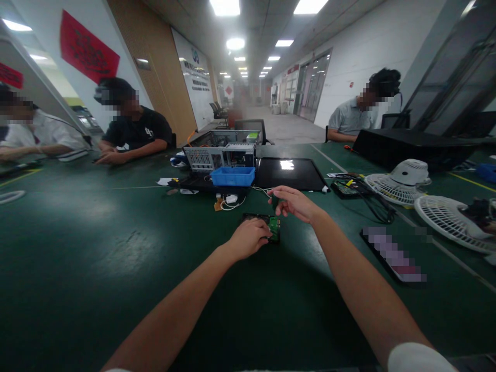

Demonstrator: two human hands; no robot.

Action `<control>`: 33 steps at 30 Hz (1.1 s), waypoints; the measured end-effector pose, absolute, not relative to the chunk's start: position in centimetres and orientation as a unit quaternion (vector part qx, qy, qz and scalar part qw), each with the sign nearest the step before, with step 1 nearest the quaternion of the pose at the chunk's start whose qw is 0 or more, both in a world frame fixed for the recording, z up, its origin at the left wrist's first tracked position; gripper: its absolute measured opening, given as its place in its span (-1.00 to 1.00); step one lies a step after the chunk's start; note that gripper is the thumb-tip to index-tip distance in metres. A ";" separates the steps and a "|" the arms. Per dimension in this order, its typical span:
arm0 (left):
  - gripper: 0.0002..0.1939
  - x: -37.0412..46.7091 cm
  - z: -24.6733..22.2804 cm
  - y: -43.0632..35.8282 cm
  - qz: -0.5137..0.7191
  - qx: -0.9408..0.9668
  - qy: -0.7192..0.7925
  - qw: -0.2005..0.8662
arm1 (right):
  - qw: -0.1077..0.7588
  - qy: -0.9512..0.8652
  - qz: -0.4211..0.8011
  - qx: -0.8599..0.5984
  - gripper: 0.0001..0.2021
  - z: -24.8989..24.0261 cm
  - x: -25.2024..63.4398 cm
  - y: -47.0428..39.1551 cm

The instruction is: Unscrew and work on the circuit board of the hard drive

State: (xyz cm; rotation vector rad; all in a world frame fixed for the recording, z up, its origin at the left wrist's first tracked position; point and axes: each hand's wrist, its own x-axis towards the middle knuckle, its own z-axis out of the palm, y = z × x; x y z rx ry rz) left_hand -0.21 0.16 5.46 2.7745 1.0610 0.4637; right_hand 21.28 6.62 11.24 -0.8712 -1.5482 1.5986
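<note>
A green board (274,227) lies flat on the green table (96,289), right in front of the person. The left hand (248,238) is on top of it and hides most of its left part. Its fingers are bent down onto the board, but I cannot tell if they grip it or just press. The right hand (293,203) is up in the air near the board's far right corner. Its fingers are closed around a small dark thing (275,200), and I cannot see what its tip looks like.

I think the step in hand is close work on the board, with one hand to steady it. The next move seems to call for a steady left hand and a slow, careful right hand.

The board's long side looks to run left to right, with the short ends at the sides. With so much hidden, I cannot be sure, or say which end is its front.
</note>
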 end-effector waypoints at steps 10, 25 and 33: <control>-0.77 -0.4 5.1 0.3 0.150 0.920 0.356 0.066 | 0.414 -0.618 0.548 -0.381 -0.79 10.8 21.6 7.6; -0.78 -0.3 5.3 0.3 0.153 0.921 0.353 0.063 | 0.403 -0.621 0.564 -0.367 -0.73 11.3 21.3 6.9; -0.78 -0.2 5.2 0.2 0.154 0.920 0.354 0.067 | 0.418 -0.610 0.568 -0.360 -0.73 11.4 21.4 6.8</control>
